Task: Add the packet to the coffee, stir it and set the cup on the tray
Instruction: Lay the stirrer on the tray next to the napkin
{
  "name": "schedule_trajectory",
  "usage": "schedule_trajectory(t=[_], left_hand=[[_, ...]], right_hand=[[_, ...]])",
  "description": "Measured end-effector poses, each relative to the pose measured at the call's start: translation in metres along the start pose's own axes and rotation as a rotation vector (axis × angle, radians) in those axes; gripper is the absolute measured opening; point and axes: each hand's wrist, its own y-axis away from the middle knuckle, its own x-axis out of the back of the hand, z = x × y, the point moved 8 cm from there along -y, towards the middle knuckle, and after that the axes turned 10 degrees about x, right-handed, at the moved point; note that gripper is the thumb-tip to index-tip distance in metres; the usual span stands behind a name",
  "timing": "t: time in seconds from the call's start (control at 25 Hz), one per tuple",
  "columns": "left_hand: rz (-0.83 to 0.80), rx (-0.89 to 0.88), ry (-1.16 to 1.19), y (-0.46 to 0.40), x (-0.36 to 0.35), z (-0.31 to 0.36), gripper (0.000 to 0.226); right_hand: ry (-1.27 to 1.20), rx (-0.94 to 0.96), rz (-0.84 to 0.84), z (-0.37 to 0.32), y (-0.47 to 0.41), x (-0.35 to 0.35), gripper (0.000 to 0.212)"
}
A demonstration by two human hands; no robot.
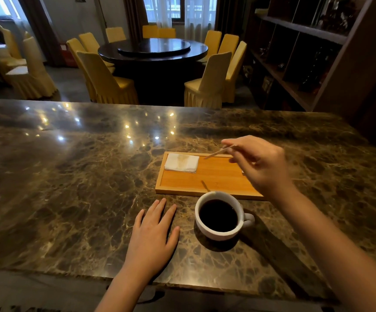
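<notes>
A white cup (pixel 220 233) full of black coffee stands on the marble counter, just in front of the wooden tray (pixel 207 181), handle to the right. My right hand (pixel 259 163) hovers over the tray's right end, pinching a thin wooden stir stick (pixel 218 152) that points left. My left hand (pixel 153 230) lies flat on the counter left of the cup, fingers apart, holding nothing. A folded white napkin (pixel 181 162) lies in the tray's far left corner. A thin stick-like streak (pixel 205 186) shows on the tray near the cup. I see no packet; a white scrap peeks from under my right hand.
The dark marble counter (pixel 70 176) stretches wide to the left and ends at a near edge. Beyond it are a round dark table (pixel 153 49) with yellow-covered chairs and a dark shelf unit (pixel 306 52) at the right.
</notes>
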Motion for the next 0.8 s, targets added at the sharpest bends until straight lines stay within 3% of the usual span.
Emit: schedule_trajectory(t=[0.28, 0.44, 0.64, 0.8], left_hand=[[-0.006, 0.014, -0.024, 0.000, -0.004, -0.003, 0.053], [-0.014, 0.028, -0.044, -0.001, -0.006, -0.005, 0.054], [-0.028, 0.033, -0.042, 0.000, -0.006, -0.004, 0.054], [-0.035, 0.033, -0.045, 0.001, -0.005, -0.003, 0.054]], right_hand=[[0.235, 0.578, -0.429, -0.002, -0.014, -0.092, 0.028], [0.178, 0.580, -0.641, 0.012, -0.008, -0.135, 0.028], [0.196, 0.740, -0.868, 0.007, 0.008, -0.156, 0.030], [0.212, 0.783, -0.902, 0.010, 0.016, -0.165, 0.030]])
